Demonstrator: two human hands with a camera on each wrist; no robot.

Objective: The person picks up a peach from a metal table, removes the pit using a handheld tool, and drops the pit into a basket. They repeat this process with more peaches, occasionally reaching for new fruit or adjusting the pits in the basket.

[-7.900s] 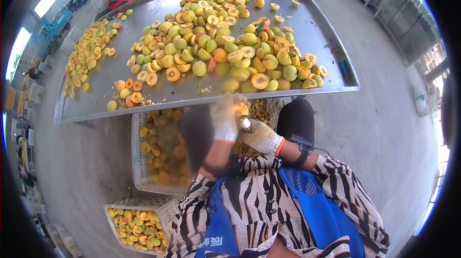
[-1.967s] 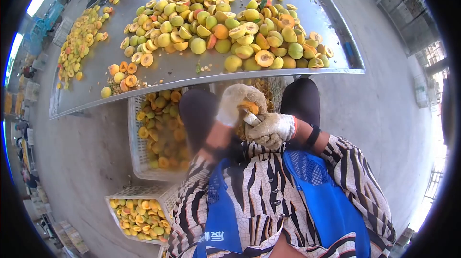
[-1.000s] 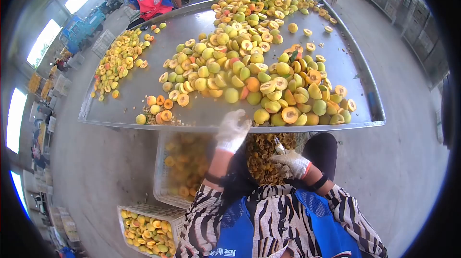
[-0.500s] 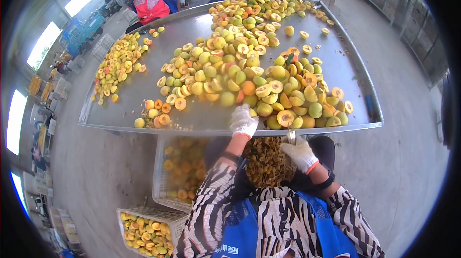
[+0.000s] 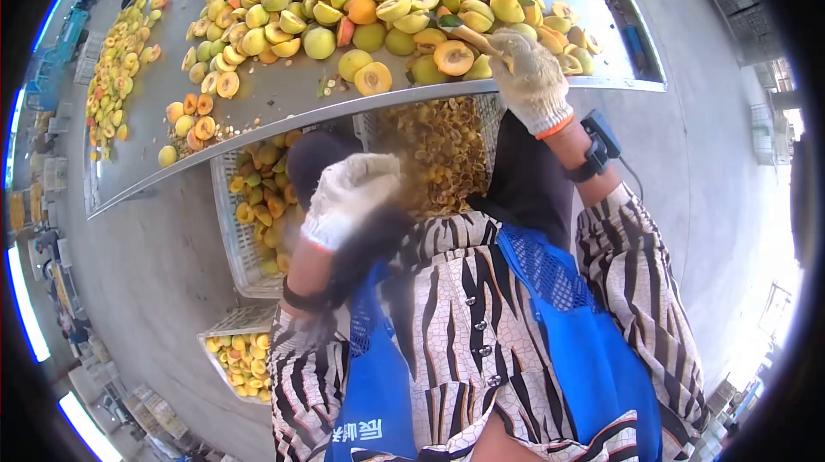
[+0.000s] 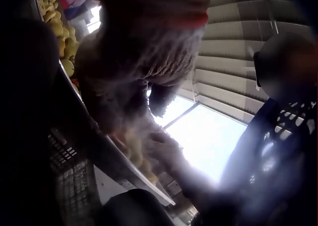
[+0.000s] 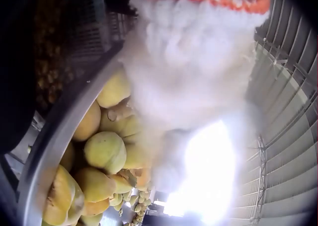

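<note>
In the head view my gloved right hand [image 5: 530, 79] reaches over the table's front edge and grips a short tool with a tan handle [image 5: 471, 38]. The handle's round end [image 7: 115, 114] pokes out beside the glove in the right wrist view. Close by lie whole and halved yellow-green peaches [image 7: 105, 151]. My gloved left hand [image 5: 354, 195] is drawn back above the lap, fingers bent and blurred. In the dark left wrist view light shows past the left hand [image 6: 144, 62]; I cannot tell whether it holds anything. A cut peach half [image 5: 373, 79] lies near the table edge.
The metal table's raised front edge [image 5: 284, 126] runs above the knees. Below it stand a crate of brown scraps [image 5: 491, 131] between the legs and a peach crate [image 5: 228, 234] to its left. Another peach crate [image 5: 215, 350] is nearer. A separate peach heap [image 5: 125, 75] lies far left.
My left hand has moved from the table edge back over the lap. My right hand has gone forward over the peaches with the tool. Two peaches now lie left of the pile's front. The head view tilts lower.
</note>
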